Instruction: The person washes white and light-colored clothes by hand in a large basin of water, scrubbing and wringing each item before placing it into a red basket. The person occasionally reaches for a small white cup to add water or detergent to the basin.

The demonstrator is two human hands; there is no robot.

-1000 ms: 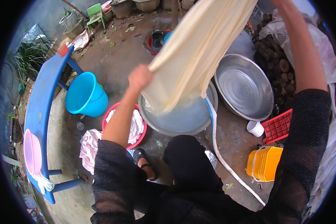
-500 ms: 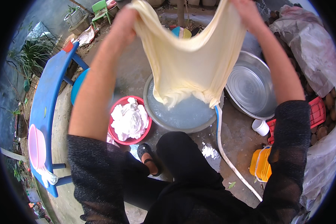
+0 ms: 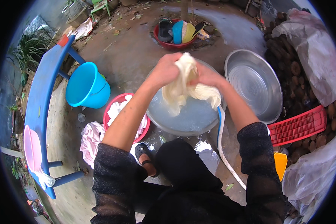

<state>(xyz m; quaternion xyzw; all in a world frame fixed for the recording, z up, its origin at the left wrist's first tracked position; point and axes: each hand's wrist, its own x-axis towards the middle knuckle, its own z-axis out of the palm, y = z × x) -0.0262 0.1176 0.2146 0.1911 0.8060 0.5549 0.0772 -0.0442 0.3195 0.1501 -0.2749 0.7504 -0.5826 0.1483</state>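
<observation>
1 cream cloth [image 3: 186, 87], wet, bunched into a wad, is held over the water-filled metal basin [image 3: 186, 119]. The long axis runs approx. upper-centre to lower-right; one end is raised between the hands, the other droops toward the water at the right. Whether the tail touches the water cannot be told.

Hands: 2. The left hand [image 3: 167, 69] is clamped on the upper part of the cloth, fingers curled round it. The right hand [image 3: 207, 76] is closed on the cloth just beside it, the hands nearly touching.

Metal basins: 2. The second, an empty steel basin [image 3: 254, 84], sits right of the first, rims near. 1 white hose [image 3: 222, 149] hangs over the full basin's right rim.

Red bowls: 2. One red bowl w/ white cloths [image 3: 117, 112] is left of the basin; another red bowl w/ footwear [image 3: 173, 44] lies beyond. 1 blue bucket [image 3: 86, 86], tilted, stands beside 1 blue bench [image 3: 41, 100]. 1 red crate [image 3: 298, 125] is at right.
</observation>
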